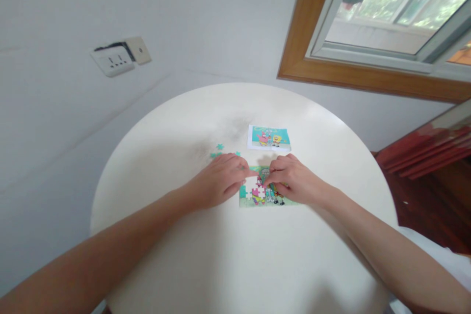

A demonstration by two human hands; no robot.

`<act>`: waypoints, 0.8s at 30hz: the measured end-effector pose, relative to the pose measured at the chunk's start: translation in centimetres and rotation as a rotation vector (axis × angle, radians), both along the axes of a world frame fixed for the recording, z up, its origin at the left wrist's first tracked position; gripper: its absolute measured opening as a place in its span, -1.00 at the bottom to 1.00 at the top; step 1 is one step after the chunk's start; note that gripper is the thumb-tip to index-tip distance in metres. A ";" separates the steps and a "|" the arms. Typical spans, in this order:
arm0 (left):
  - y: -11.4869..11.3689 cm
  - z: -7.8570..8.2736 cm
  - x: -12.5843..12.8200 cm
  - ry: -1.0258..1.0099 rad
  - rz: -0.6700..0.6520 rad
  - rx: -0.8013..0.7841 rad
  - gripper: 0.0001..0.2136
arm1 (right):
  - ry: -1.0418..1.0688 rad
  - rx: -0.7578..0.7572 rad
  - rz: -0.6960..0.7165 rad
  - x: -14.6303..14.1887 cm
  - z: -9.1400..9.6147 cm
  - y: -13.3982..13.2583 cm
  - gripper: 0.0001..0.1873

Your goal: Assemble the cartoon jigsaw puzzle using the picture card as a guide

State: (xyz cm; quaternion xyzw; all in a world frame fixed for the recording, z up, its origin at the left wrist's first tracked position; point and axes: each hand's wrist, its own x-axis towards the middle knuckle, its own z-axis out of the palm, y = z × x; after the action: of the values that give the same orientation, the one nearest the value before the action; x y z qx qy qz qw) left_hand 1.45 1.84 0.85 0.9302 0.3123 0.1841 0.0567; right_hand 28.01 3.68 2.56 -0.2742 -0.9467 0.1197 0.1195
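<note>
Puzzle, incomplete: partly beneath our curled left hand and right hand, nearer the counter's far edge; their grip we cannot tell.

One puzzle, one printed picture

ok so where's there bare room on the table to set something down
The table has bare room between the forearms, nearer than the puzzle; left of the loose pieces; and right of the card. Crowded mid-table: left hand and right hand at the puzzle, loose pieces just beyond the left hand, card beyond the puzzle.
</note>
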 end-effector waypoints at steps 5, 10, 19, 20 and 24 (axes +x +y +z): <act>2.4 1.0 -3.1 -0.094 0.225 0.061 -0.72 | 0.060 0.015 -0.018 0.3 -0.2 0.4 -0.66; 3.1 0.4 -3.6 -0.099 0.373 0.075 -0.76 | 0.101 0.022 -0.056 0.4 -0.6 0.7 -0.66; 3.7 -0.1 -4.3 -0.084 0.376 0.039 -0.77 | 0.148 0.034 -0.130 -1.1 -1.0 2.2 -0.66; 3.9 -0.2 -4.4 -0.087 0.383 0.040 -0.76 | 0.157 0.019 -0.120 -1.7 -0.9 2.8 -0.65; 4.0 -0.5 -4.5 -0.106 0.398 0.044 -0.76 | 0.054 0.019 -0.120 -4.7 -0.5 5.0 -0.65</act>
State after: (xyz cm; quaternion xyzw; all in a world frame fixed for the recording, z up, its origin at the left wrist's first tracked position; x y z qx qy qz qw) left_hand -3.00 5.88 0.37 0.8402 0.4823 0.2472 0.0153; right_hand 23.27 8.72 2.07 -0.3262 -0.9260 0.1107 0.1543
